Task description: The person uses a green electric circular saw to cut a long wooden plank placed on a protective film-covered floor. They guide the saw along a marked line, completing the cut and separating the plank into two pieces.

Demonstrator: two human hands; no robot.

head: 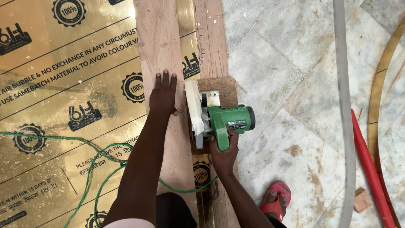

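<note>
My right hand (223, 155) grips the handle of a green circular saw (225, 120), which rests on a narrow gold strip (190, 59) between two wooden boards. My left hand (163, 95) lies flat, fingers spread, on the left plywood board (158, 46), just left of the saw. The saw's blade is hidden under a pale guard (194, 107). A second wooden plank (211, 38) runs along the strip's right side.
A large gold acrylic sheet (63, 84) with black print covers the floor at left, with a green cable (90, 169) looped over it. Marble floor (287, 63) lies right, with a grey strip (344, 105), red pipe (371, 169), small wood block (362, 199) and my red-sandalled foot (276, 202).
</note>
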